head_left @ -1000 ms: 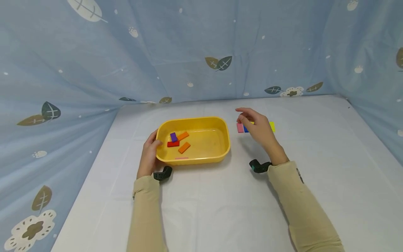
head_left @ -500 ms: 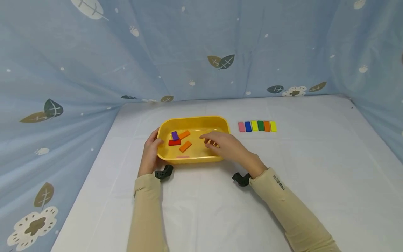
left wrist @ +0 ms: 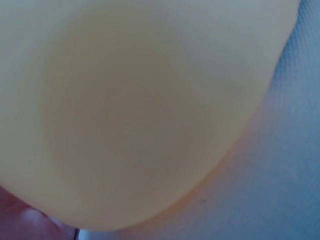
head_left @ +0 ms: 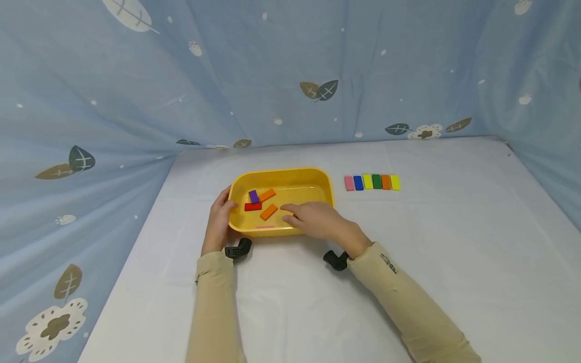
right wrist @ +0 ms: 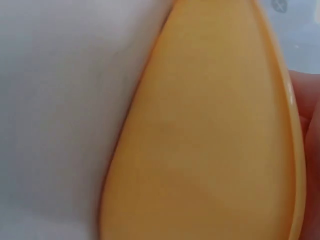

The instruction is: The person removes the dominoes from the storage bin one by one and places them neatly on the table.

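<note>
Tray held at one end, right hand inside.
Head view: the left hand (head_left: 219, 219) grips the yellow tray (head_left: 283, 177), presumably for steadiness; the right hand (head_left: 321, 220), thumb and forefinger apart, seemingly holds nothing near an orange block (head_left: 269, 212); a spaced row of blocks (head_left: 376, 181) lies outside, perhaps for easy viewing. Left wrist view: blurred, grip unreadable. Right wrist view: tray wall; fingertips hidden.

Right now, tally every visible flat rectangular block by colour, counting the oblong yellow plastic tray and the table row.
Orange blocks: 3
Yellow blocks: 2
Pink blocks: 2
Blue block: 1
Green block: 1
Purple block: 1
Red block: 1
Total visible: 11
</note>
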`<state>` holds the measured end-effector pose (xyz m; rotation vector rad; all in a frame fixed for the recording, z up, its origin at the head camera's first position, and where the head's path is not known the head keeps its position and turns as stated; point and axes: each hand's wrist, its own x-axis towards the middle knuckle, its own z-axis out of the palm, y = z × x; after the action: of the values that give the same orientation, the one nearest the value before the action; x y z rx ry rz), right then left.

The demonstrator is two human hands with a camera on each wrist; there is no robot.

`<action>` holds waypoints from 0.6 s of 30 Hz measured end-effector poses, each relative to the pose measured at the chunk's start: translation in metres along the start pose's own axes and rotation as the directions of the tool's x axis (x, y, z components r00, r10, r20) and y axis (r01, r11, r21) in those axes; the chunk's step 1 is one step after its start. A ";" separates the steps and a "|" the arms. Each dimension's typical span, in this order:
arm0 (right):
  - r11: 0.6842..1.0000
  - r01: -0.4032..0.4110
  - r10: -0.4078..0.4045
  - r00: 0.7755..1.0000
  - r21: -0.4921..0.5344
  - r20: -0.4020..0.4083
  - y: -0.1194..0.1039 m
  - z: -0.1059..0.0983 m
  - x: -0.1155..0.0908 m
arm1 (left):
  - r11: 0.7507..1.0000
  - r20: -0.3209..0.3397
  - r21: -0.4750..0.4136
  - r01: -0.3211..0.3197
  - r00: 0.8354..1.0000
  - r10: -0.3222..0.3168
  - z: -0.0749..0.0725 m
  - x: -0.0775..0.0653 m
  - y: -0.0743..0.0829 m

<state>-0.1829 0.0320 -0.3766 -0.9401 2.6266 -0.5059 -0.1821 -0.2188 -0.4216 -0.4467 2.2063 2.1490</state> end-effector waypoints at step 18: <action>0.999 -0.036 0.037 0.999 0.041 -0.011 -0.036 0.017 0.037 | 0.999 -0.005 0.019 -0.038 0.999 0.038 0.000 0.000 -0.001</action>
<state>-0.1842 -0.0220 -0.3829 -0.8776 2.6289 -0.5550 -0.1818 -0.2191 -0.4225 -0.4140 2.2538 2.1460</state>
